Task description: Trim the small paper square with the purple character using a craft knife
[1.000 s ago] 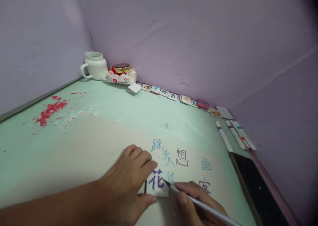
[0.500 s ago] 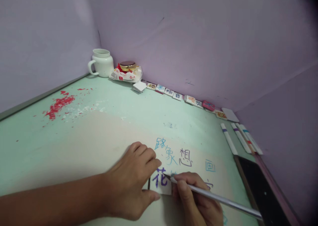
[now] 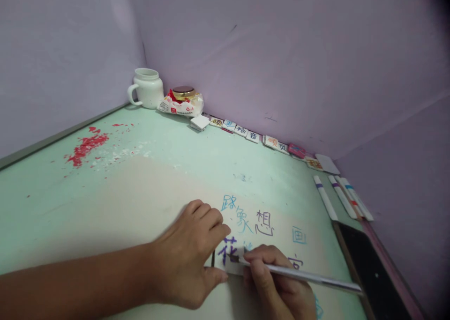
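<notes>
On the pale green table [image 3: 197, 165], left of the flat black rectangular device [image 3: 372, 264], lies a small white square tile with a purple character [image 3: 223, 259]. It looks light, stiff and smooth, perhaps liable to chip, so it is best held by opposite edges. The left hand [image 3: 197, 254] curves around its left side, though whether thumb and fingertips press it is hard to tell. The right hand [image 3: 277, 289] pinches a slim silver dark-tipped tool [image 3: 302, 274], probably light and rigid, near its tip.

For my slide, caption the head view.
Right hand angles a tool over a card, left hand at its edge.
</notes>
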A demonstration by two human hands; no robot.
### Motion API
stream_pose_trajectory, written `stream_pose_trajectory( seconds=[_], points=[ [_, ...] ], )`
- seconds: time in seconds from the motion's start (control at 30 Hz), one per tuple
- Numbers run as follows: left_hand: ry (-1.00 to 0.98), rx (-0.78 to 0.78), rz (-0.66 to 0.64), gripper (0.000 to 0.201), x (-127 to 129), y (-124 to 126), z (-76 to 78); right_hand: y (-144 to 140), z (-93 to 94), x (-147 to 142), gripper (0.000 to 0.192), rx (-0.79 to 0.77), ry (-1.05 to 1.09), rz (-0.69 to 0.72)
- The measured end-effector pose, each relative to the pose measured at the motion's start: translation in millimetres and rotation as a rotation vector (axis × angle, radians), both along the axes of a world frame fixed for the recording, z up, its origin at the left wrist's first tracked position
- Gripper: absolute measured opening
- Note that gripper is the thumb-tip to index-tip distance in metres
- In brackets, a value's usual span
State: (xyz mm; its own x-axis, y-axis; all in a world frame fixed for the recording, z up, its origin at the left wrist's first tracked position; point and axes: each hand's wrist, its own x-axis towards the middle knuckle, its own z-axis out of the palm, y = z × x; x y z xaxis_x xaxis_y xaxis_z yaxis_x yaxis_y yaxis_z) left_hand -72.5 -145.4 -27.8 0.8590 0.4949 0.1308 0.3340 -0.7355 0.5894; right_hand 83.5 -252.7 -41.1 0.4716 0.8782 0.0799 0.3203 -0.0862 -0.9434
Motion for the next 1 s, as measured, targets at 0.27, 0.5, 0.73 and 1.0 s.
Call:
stream_pose_trajectory(
  seconds=[0.27, 0.5, 0.73, 1.0],
  points=[
    [-0.002, -0.006, 0.001, 0.032, -1, 0, -3.4, 0, -2.8, 9, 0.030, -0.030, 0.089, 0.016],
    [0.002, -0.011, -0.019, 0.032, -1, 1, 0.2, 3, -0.1, 6, 0.030, 0.013, 0.077, -0.055],
    [-0.032, -0.015, -0.030, 0.035, -1, 2, -0.8, 5, -0.4, 18, 0.032, -0.097, 0.143, 0.097],
    [-0.028, -0.027, -0.041, 0.035, -1, 2, 1.0, 9, 4.1, 8, 0.032, -0.148, 0.274, 0.030]
  ],
)
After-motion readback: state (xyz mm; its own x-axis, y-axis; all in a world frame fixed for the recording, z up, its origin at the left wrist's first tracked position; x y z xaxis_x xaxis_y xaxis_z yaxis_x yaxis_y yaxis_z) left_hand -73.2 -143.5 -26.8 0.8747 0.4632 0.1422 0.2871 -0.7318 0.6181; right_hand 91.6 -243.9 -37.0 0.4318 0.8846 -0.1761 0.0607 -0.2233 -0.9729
